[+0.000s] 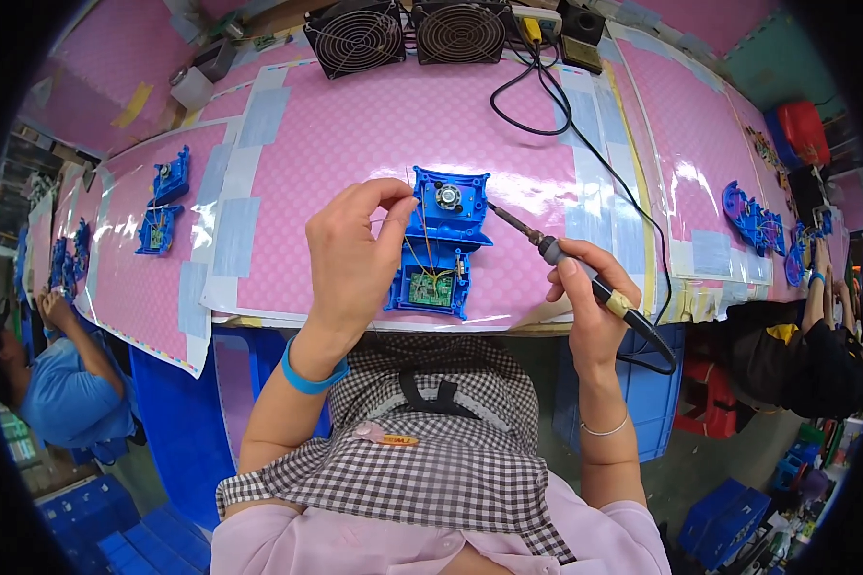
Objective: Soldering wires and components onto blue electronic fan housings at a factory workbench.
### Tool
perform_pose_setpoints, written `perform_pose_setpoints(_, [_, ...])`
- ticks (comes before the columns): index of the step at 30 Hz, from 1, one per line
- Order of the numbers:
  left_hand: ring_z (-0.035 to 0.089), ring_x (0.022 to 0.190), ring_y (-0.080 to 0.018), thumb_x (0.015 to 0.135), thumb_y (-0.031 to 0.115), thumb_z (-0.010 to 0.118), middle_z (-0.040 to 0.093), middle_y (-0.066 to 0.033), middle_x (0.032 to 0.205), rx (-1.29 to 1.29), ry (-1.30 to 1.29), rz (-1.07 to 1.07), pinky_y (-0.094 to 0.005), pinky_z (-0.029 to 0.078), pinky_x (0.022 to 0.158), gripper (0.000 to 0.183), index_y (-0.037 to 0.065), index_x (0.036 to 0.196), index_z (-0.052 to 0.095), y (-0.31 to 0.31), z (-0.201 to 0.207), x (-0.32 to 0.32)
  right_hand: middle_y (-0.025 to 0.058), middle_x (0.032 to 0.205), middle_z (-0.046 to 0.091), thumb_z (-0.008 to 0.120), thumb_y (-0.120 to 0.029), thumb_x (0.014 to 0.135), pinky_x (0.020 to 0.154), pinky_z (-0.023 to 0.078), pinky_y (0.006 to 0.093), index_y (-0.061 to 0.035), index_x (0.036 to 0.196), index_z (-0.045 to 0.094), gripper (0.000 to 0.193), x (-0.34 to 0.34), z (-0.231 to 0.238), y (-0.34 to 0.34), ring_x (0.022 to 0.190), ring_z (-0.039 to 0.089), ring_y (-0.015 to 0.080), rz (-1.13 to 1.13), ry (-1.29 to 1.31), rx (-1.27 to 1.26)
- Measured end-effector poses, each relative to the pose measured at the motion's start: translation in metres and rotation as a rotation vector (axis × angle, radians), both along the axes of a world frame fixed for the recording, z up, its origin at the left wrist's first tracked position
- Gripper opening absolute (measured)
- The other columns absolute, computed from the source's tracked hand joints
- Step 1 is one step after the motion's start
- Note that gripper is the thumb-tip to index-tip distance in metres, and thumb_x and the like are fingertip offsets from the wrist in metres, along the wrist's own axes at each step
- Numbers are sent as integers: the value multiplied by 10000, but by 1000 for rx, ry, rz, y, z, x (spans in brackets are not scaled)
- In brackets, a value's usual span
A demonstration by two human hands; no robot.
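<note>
In the middle of the bench lies an opened blue plastic housing in two halves. The far half carries a round speaker; the near half holds a green circuit board. Thin coloured wires run between the halves. At the left edge of the far half, my left hand is closed, thumb and forefinger pinching a thin wire. My right hand grips a soldering iron like a pen, its tip close to the far half's right side; whether they touch, I cannot tell.
Two black fans stand at the bench's far edge. The iron's black cord loops along the right. More blue housings lie at left and right. Co-workers sit at both sides, one in a blue shirt. A blue crate is below the bench.
</note>
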State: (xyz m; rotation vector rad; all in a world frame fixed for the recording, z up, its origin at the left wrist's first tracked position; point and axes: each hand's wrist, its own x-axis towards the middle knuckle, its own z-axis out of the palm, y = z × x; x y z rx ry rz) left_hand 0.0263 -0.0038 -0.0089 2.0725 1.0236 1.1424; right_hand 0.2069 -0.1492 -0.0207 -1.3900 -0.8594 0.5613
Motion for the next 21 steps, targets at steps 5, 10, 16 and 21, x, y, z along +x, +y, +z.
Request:
perform_pose_setpoints(5, [665,704,-269,791,63,692,683,-129,797,-42,93,-7,-345,502,626,99,0,866,675,2,-8,10,121,764,667,619,-34,885,581,498,236,77,1055,645,204,-9,1,9,603,617,131,62,22,0])
perform_pose_setpoints(10, [658,685,-277,771,89,705,668,-136,748,-52,131,-22,-379,498,618,98,11,831,694,4,-20,10,106,762,670,615,-16,877,582,515,234,72,1061,651,207,-10,-4,11,613,629,125,97,11,-14])
perform_pose_setpoints(16, [644,677,-290,777,87,697,657,-141,745,-15,196,-76,-387,496,628,103,9,844,711,5,-21,9,102,757,677,634,-39,880,574,516,224,64,1053,660,203,-15,-3,19,617,640,118,115,-38,-40])
perform_pose_setpoints(21, [642,682,-291,781,85,694,656,-144,756,-45,193,-81,-389,495,632,104,6,846,710,5,-22,12,96,760,684,640,-45,881,565,515,214,57,1056,663,204,-15,-9,22,618,643,112,111,-49,-45])
